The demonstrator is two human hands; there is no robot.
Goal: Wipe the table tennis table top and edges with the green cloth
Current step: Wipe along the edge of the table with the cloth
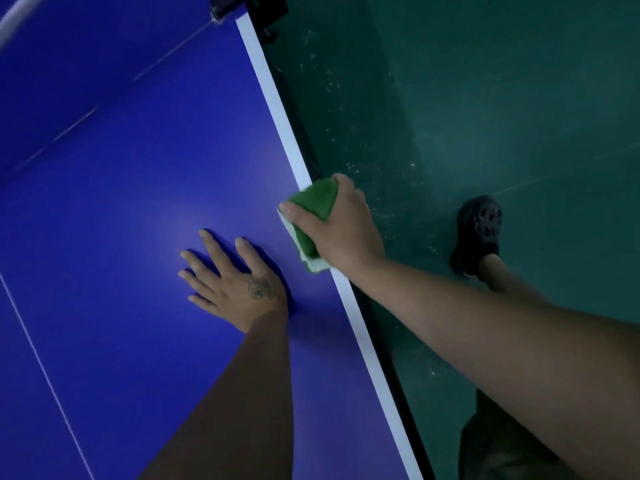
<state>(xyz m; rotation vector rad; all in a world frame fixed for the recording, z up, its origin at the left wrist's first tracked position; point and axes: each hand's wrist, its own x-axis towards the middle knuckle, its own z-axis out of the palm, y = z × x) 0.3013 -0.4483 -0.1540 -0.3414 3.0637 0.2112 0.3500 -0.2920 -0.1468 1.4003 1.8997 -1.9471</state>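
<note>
Green cloth clutched in right grip over table edge, left grip flat, splayed, black shoe on floor.

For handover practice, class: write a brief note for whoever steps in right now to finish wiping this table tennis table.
Right hand grips the green cloth against the table's white edge line.
Left hand rests flat on the blue table top, fingers spread, holding nothing.
Done: cannot tell; no visible wipe marks.
Left: probably continue along this edge toward the net clamp, then the other edges and top.
</note>
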